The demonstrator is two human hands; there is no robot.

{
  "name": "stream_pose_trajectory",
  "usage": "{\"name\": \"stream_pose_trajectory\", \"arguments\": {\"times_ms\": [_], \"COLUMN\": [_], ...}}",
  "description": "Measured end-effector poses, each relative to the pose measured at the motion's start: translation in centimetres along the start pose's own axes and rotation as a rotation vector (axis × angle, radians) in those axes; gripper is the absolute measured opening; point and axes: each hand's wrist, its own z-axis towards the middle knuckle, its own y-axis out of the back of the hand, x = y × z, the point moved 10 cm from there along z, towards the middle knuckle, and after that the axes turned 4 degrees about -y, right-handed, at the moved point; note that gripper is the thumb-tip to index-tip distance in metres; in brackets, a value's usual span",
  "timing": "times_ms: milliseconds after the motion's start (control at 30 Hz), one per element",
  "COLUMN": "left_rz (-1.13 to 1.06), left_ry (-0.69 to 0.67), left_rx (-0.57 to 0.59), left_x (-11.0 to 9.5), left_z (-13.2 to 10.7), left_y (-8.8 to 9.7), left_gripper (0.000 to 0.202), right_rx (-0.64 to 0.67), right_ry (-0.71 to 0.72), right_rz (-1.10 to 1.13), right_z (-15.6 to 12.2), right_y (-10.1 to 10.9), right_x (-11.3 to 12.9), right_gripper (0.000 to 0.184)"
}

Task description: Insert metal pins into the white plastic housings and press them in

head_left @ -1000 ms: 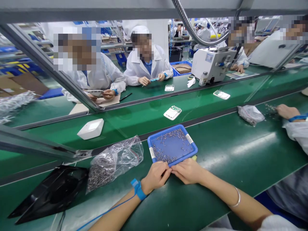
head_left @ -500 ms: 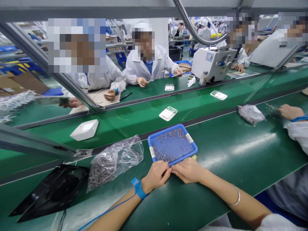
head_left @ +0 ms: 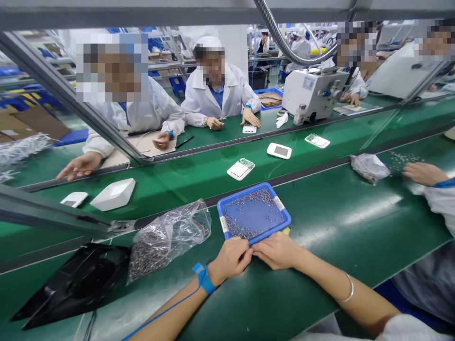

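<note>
My left hand [head_left: 232, 255] and my right hand [head_left: 275, 250] lie side by side against the near rim of a blue tray [head_left: 258, 215]. Both have curled fingers, and their thumbs nearly meet just below the rim. Whatever their fingertips hold, if anything, is hidden. Small metal pieces, like screws, are scattered in the tray, mostly along its far and left sides. A yellow-green item [head_left: 286, 231] peeks out beside my right hand, under the tray's corner. Left of the tray lies a clear plastic bag [head_left: 152, 248] full of similar metal pieces.
A black plastic part [head_left: 78, 284] lies at the left. Beyond the tray runs a green conveyor carrying white device housings [head_left: 241, 169] and a white angular piece [head_left: 113, 194]. Co-workers sit opposite; a co-worker's hand [head_left: 423, 173] is at the right near another bag [head_left: 369, 168].
The pieces on the conveyor have shifted left, and two more white devices now show there. A co-worker at the left has an emptied hand over the conveyor's edge. My hands stay put.
</note>
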Motion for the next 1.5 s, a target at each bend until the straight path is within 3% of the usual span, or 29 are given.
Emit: {"name": "stream_pose_trajectory", "arguments": {"times_ms": [967, 1167, 1500], "left_rz": [0.004, 0.001, 0.004], "left_ry": [-0.007, -0.014, 0.003], "left_rx": [0.010, 0.012, 0.030], "left_x": [-0.2, -0.2, 0.1], "left_z": [0.4, 0.4, 0.1], "left_y": [0.0, -0.1, -0.3], "left_gripper": [0.032, 0.032, 0.030], "right_rx": [0.109, 0.064, 0.103], "right_ry": [-0.029, -0.024, -0.031], "right_rz": [0.015, 0.011, 0.023], "right_z": [-0.4, -0.2, -0.3], "right_y": [-1.3, -0.7, -1.2], "right_x": [-0.6, -0.5, -0.6], "right_gripper": [0.028, 0.030, 0.026]}}
